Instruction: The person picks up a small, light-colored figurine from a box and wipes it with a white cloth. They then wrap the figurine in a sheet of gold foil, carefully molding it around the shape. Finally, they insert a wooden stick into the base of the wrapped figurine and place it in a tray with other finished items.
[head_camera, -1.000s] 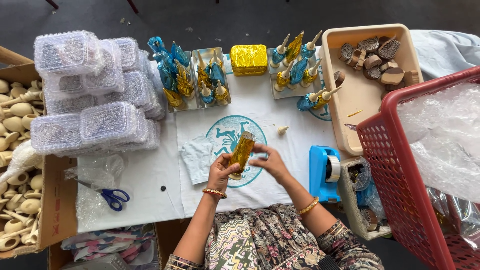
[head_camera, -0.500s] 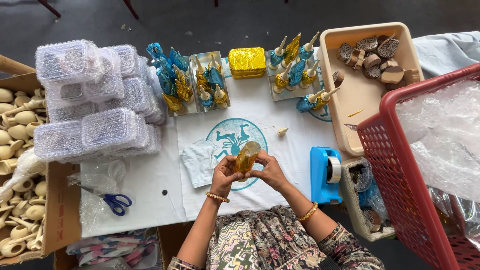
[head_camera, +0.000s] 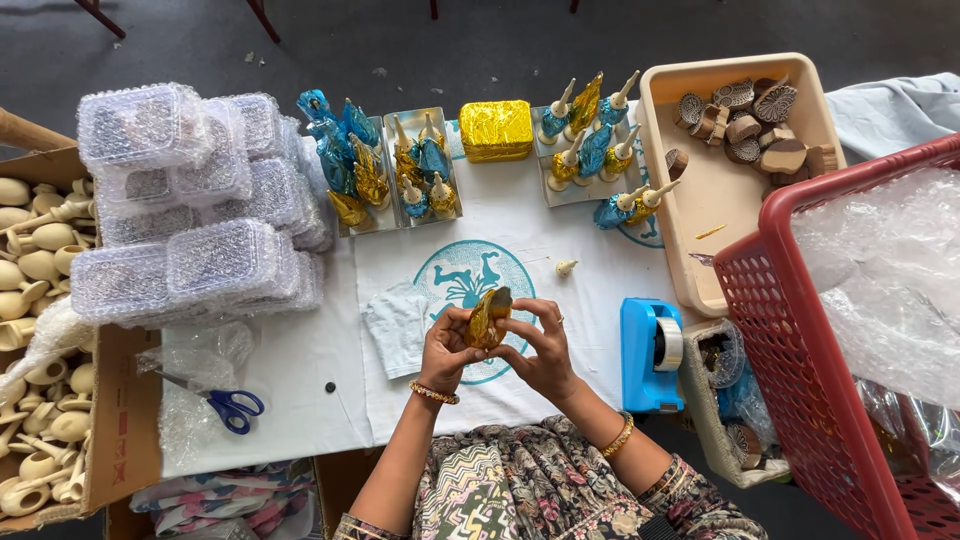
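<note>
Gold-foiled piece (head_camera: 487, 317) held by two hands: left hand (head_camera: 447, 347), right hand (head_camera: 540, 349).

Lighting is bright and even, looks like soft daylight from above, so shadows stay faint. Some glare pops off the gold foil box (head_camera: 495, 129) at top centre and the bubble wrap (head_camera: 880, 270) on the right. Focus is sharp mid-frame, with slight wide-angle stretching toward the corners.

Plastic boxes (head_camera: 190, 200) are stacked at the desk's (head_camera: 300, 400) left, scissors (head_camera: 232, 408) near them; tape dispenser (head_camera: 650, 352) lies right, tray (head_camera: 700, 200) beyond, basket (head_camera: 790, 330) far right.
</note>
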